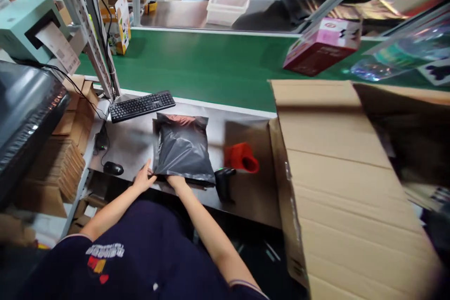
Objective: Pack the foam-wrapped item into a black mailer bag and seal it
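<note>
Looking down from the head view, we see the grey poly mailer bag (183, 150) lying filled on the table (133, 145), below the keyboard (142, 104). Our left hand (143, 177) rests spread at the bag's near corner; our right hand (176, 181) grips its near edge. Sealing looks unfinished.

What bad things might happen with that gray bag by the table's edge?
The gray bag lies right at the near edge of the table, with the left hand and right hand at its near end, so it might slide off. The scanner also sits by that edge and could get knocked down. The red tape holder is close enough to get bumped.
</note>
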The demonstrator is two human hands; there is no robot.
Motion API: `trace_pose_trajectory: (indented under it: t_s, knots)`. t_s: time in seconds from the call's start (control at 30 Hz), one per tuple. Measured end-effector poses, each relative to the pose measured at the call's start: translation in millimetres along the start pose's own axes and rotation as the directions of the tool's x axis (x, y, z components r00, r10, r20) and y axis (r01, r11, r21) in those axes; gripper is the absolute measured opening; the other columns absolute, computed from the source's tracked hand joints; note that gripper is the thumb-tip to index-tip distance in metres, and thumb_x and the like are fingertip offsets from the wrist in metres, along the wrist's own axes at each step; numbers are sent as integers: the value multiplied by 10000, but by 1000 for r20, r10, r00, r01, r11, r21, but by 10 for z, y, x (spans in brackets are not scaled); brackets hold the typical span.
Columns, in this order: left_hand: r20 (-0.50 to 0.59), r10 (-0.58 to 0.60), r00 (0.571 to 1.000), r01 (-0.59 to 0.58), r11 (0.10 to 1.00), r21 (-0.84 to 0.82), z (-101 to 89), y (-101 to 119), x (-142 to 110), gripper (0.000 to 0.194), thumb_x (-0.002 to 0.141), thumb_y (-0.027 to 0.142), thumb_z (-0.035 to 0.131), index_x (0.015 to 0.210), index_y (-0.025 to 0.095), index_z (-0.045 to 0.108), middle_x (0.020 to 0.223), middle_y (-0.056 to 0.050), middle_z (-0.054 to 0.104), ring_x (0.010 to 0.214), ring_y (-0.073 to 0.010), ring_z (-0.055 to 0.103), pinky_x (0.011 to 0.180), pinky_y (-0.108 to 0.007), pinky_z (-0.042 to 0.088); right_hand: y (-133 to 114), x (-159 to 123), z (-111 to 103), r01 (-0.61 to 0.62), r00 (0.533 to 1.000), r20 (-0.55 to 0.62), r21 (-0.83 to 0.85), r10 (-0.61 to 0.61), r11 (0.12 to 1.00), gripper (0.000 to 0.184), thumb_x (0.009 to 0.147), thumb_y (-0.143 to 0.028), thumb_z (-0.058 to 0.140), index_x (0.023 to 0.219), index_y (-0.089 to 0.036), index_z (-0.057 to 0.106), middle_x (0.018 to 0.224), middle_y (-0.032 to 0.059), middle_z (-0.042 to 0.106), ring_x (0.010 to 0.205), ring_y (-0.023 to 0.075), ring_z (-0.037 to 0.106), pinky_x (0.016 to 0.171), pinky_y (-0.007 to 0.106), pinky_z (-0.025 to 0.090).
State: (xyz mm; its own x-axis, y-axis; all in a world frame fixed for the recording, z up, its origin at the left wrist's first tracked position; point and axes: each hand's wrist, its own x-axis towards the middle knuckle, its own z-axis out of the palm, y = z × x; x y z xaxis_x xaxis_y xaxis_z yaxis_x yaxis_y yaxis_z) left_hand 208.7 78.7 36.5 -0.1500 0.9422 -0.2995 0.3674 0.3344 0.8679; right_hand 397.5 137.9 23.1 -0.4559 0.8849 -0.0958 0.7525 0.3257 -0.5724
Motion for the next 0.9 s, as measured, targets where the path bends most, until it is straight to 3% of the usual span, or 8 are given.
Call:
trace_pose_trajectory:
  t_s: [0.1, 0.27, 0.43, 0.63, 0.73, 0.77, 0.83, 0.9]
  knots:
    - [70, -99, 993, 100, 995, -11, -20, -45, -92, 35, 818, 205, 730, 851, 197, 741, 680, 4, 687, 628, -152, 643, 704, -243, 518, 93, -403, 180, -28, 999, 19, -23, 29, 999, 263, 937, -162, 582, 1130, -120, 755, 1295, 212, 703, 1273, 355, 615, 1125, 527, 477]
    - [313, -240, 919, 294, 946, -139, -44, -60, -155, 235, 777, 256, 798, 637, 178, 626, 557, 1, 655, 455, -127, 595, 472, -191, 400, 130, -848, 329, -75, 989, -125, 62, 83, 995, 394, 992, -239, 469, 1291, -142, 706, 1366, 196, 681, 1294, 343, 605, 1137, 550, 472]
    - [358, -261, 896, 344, 920, -190, -61, -27, -186, 240, 761, 283, 826, 634, 154, 668, 609, -19, 685, 475, -97, 599, 483, -172, 434, -120, -781, 280, 11, 991, -136, 210, 18, 978, 337, 1020, -250, 490, 1228, -206, 752, 1234, 134, 752, 1159, 278, 679, 1043, 453, 546]
    - [411, -103, 906, 180, 971, -154, -131, 27, -173, 204, 828, 316, 749, 705, 155, 716, 584, 11, 660, 572, -129, 638, 599, -220, 502, -326, -558, 287, 195, 970, -181, 193, -161, 962, 244, 1023, -273, 559, 1087, -216, 787, 1059, 120, 780, 953, 257, 719, 851, 389, 608]
    - [440, -100, 892, 171, 977, -125, -128, 15, -115, 230, 821, 347, 746, 696, 156, 719, 602, 0, 675, 592, -142, 647, 608, -239, 505, -321, -466, 360, 206, 967, -206, 287, -149, 936, 231, 1011, -262, 558, 995, -221, 785, 981, 106, 779, 901, 250, 714, 844, 397, 602]
    - [444, -118, 889, 191, 973, -125, -118, 0, -95, 235, 813, 357, 749, 699, 154, 724, 611, -7, 682, 595, -145, 650, 606, -243, 508, -290, -452, 379, 171, 970, -228, 375, -89, 911, 208, 991, -271, 583, 952, -221, 782, 951, 98, 778, 885, 248, 713, 848, 400, 599]
    - [435, -161, 886, 238, 963, -128, -106, -46, -69, 246, 796, 371, 755, 698, 147, 732, 608, -19, 684, 587, -145, 650, 602, -247, 513, -162, -501, 375, 1, 929, -290, 625, 231, 781, 152, 909, -325, 688, 832, -215, 757, 857, 71, 767, 819, 238, 707, 810, 386, 597]
    - [407, -203, 890, 275, 953, -126, -127, -109, -66, 277, 778, 395, 761, 678, 141, 718, 596, -29, 677, 564, -139, 642, 587, -245, 510, 60, -716, 286, -153, 723, -280, 826, 632, 542, 236, 852, -422, 743, 762, -206, 711, 741, 34, 726, 693, 208, 671, 692, 346, 583]
